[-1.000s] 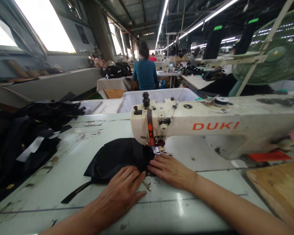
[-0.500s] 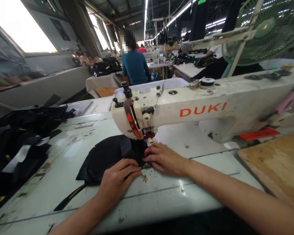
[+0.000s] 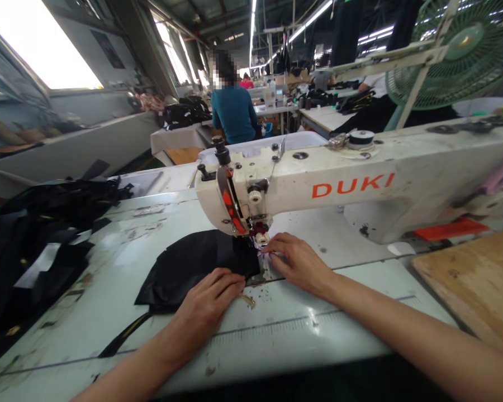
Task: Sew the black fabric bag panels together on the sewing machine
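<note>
A black fabric piece [image 3: 193, 259] lies on the sewing machine's bed, its right end under the needle area. My left hand [image 3: 213, 293] rests flat on its near edge, fingers stretched out together and pressing the cloth. Close to the presser foot [image 3: 261, 240], on its right side, is my right hand [image 3: 299, 262], with thumb and forefinger drawn together. What sits between those fingertips is too small to make out. A narrow black strip with a yellowish line [image 3: 128, 335] trails from the fabric toward me.
The white sewing machine [image 3: 289, 187] reaches across from the right. Black fabric pieces [image 3: 37, 234] are heaped at the left. A wooden board [image 3: 473, 285] lies at the right, and a green fan [image 3: 456, 56] stands behind the machine. A person in a blue top [image 3: 235, 114] sits farther back.
My right hand has come off the black fabric and moved slightly right, beside the presser foot. The fabric's right corner is now uncovered. My left hand stays on the near edge.
</note>
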`<act>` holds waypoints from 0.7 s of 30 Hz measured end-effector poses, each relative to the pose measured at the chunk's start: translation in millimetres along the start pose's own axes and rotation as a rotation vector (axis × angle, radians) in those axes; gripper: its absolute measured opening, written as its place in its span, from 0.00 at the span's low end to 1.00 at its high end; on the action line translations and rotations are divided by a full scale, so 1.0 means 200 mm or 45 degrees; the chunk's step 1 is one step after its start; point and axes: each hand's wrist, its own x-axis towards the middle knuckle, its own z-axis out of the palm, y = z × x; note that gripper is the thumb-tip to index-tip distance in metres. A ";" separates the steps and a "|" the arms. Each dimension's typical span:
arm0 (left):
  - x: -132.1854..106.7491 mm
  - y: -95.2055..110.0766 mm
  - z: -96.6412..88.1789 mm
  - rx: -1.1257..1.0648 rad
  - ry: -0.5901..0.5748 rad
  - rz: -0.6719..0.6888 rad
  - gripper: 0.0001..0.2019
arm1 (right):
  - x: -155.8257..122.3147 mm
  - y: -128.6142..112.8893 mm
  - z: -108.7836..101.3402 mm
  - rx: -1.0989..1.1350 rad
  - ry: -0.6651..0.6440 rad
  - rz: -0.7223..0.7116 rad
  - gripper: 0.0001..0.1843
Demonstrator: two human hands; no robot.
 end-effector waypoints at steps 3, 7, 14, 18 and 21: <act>-0.01 0.00 0.01 -0.029 -0.003 -0.017 0.13 | 0.00 -0.01 -0.01 0.000 0.008 0.115 0.05; -0.01 -0.01 0.01 -0.007 -0.036 0.004 0.14 | 0.01 -0.03 0.04 0.000 -0.002 0.210 0.06; 0.00 -0.02 -0.01 -0.014 -0.110 0.009 0.16 | 0.04 -0.06 0.12 -0.071 0.051 0.294 0.07; 0.00 -0.01 -0.02 -0.029 -0.085 -0.074 0.16 | 0.06 -0.07 0.14 -0.132 0.065 0.313 0.05; 0.00 0.00 -0.03 -0.105 -0.103 -0.086 0.17 | 0.08 -0.08 0.15 -0.159 0.071 0.326 0.05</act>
